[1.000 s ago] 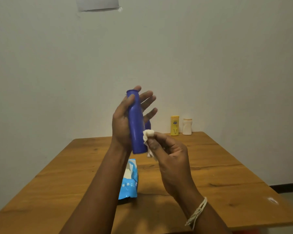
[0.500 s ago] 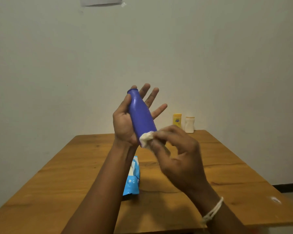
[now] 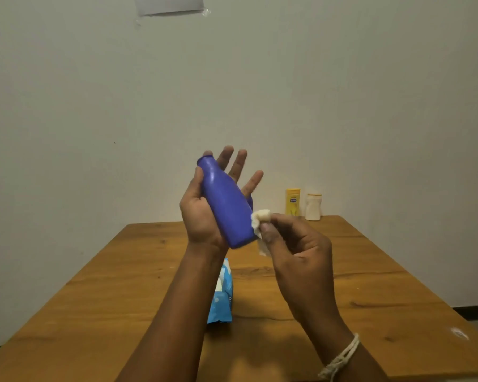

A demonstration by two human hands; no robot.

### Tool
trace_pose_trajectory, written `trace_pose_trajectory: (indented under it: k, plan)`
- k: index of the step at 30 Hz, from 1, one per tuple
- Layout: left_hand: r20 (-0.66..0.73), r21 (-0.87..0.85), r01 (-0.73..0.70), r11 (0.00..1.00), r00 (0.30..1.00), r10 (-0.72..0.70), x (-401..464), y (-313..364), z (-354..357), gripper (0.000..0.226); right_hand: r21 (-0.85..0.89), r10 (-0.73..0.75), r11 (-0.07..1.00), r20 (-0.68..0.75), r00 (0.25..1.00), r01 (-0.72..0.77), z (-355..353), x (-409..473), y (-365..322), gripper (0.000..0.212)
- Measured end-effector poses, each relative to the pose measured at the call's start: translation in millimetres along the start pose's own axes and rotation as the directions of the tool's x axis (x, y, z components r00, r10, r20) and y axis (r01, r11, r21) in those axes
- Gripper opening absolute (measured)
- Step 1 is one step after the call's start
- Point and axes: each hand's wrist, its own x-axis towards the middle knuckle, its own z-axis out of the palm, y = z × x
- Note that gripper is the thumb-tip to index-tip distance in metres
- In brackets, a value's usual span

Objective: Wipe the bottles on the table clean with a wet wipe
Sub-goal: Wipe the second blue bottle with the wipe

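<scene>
Left hand (image 3: 202, 216), fingers spread, cradles a tilted blue bottle (image 3: 226, 205) above the tabletop (image 3: 122, 285); right hand (image 3: 295, 252) pinches a white wipe (image 3: 260, 219) against its lower side.

One head-worn view looks forward and slightly down, close over the wooden table (image 3: 138, 293), facing the far wall (image 3: 342, 92).

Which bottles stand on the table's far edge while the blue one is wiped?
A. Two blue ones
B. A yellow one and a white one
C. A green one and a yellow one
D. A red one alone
B: the yellow bottle and the white bottle stand side by side by the wall, on the table.
</scene>
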Motion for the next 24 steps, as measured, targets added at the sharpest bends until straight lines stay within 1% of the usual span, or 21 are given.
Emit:
trace_pose_trajectory:
  k: [2, 4, 6, 7, 8, 10, 12, 15, 17, 20, 24]
  plan:
    - [0.079, 0.066, 0.063, 0.996, 0.995, -0.068, -1.1, -3.2, -1.3, 0.039, -0.025, 0.013, 1.000, 0.042, 0.999, -0.012, 1.4, 5.4, -3.1, 0.023]
    - [0.137, 0.165, 0.120, 0.979, 0.980, -0.143, -3.1, -8.3, 0.3, 0.045, -0.063, -0.039, 0.997, 0.052, 0.998, 0.043, 4.7, 15.9, -8.8, 0.026]
    - [0.167, 0.265, 0.147, 0.953, 0.966, -0.195, -5.8, -11.2, 0.9, 0.058, -0.108, -0.093, 0.990, 0.015, 0.996, 0.094, 4.4, 32.5, -14.4, 0.025]
    - [0.165, 0.330, 0.147, 0.933, 0.964, -0.210, -6.9, -11.7, 0.0, 0.061, -0.122, -0.105, 0.987, -0.010, 0.994, 0.103, 3.8, 42.1, -18.1, 0.024]
    - [0.159, 0.391, 0.142, 0.909, 0.963, -0.219, -7.2, -12.1, -1.3, 0.059, -0.128, -0.113, 0.986, -0.030, 0.993, 0.108, 2.6, 51.5, -21.9, 0.022]
    - [0.149, 0.476, 0.124, 0.870, 0.964, -0.219, -6.3, -10.9, -3.9, 0.050, -0.139, -0.124, 0.983, -0.031, 0.992, 0.119, -0.4, 64.3, -27.9, 0.020]
    - [0.153, 0.534, 0.086, 0.841, 0.968, -0.196, -4.1, -6.4, -4.2, 0.047, -0.151, -0.137, 0.979, 0.005, 0.991, 0.136, -4.3, 64.8, -31.2, 0.019]
    - [0.143, 0.582, 0.026, 0.813, 0.981, -0.134, -1.4, 0.3, 1.1, 0.039, -0.229, -0.167, 0.957, 0.056, 0.984, 0.176, -11.2, 43.0, -24.0, 0.024]
    - [0.133, 0.603, -0.002, 0.798, 0.986, -0.098, -1.2, 2.2, 2.4, 0.032, -0.294, -0.172, 0.937, 0.081, 0.982, 0.188, -13.2, 18.6, -9.3, 0.023]
    - [0.097, 0.653, -0.008, 0.758, 0.993, -0.073, -1.3, 0.8, 0.3, 0.029, -0.355, -0.179, 0.918, 0.029, 0.984, 0.177, -12.6, -3.0, 10.7, 0.019]
    - [0.111, 0.693, -0.011, 0.721, 0.990, -0.091, -3.8, -3.9, -0.4, 0.031, -0.343, -0.232, 0.917, -0.045, 0.972, 0.204, -11.4, 24.8, -3.2, 0.022]
